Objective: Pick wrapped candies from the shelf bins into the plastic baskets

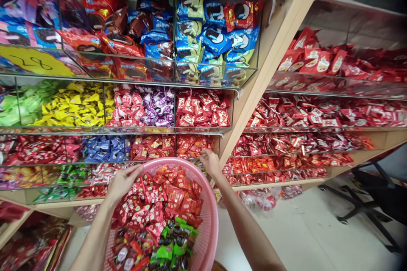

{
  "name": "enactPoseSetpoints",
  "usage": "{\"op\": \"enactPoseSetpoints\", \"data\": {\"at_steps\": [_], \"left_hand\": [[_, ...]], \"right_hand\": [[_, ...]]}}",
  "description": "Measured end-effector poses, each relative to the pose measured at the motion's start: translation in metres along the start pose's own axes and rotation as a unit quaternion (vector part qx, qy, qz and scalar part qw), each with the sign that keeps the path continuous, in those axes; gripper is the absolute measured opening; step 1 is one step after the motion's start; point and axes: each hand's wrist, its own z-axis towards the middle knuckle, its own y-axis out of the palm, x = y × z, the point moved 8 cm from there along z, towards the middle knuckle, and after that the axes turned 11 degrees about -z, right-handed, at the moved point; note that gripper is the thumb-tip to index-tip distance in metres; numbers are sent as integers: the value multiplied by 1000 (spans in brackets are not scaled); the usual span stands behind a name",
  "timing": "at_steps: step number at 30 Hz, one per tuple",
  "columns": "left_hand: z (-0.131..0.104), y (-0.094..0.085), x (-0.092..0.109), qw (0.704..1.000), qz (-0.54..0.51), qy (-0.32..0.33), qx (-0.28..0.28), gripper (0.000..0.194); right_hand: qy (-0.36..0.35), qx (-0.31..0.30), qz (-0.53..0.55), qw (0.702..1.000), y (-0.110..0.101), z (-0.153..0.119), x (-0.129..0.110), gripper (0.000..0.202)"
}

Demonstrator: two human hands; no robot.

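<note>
A round pink plastic basket (211,220) sits in front of me, heaped with small wrapped candies. Red packets (176,190) fill its upper part, and green-and-black ones (174,239) lie at the lower right. My left hand (124,182) is closed at the basket's upper left rim, fingertips pinched against it. Just beyond the upper right rim, my right hand (210,163) is closed with curled fingers, in front of a bin of red candies (192,146). Whatever its fingertips hold, if anything, is hidden.
Clear-fronted shelves hold yellow candies (73,103), blue candies (106,148) and blue cookie packets (216,40). A yellow price tag (34,61) reads 28. A slanting wooden post (270,59) divides the shelves. A black chair base (365,197) stands on the floor at right.
</note>
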Motion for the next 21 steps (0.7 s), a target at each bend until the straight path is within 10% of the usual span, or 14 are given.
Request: {"op": "enactPoseSetpoints", "data": {"at_steps": [9,21], "left_hand": [[-10,-13,0,1000,-19,-4,11,51],[-12,-12,-4,1000,-4,-26,14,48]], "right_hand": [[32,-83,-170,981,43,43,-16,18],[80,44,34,995,7,34,25,22]]}}
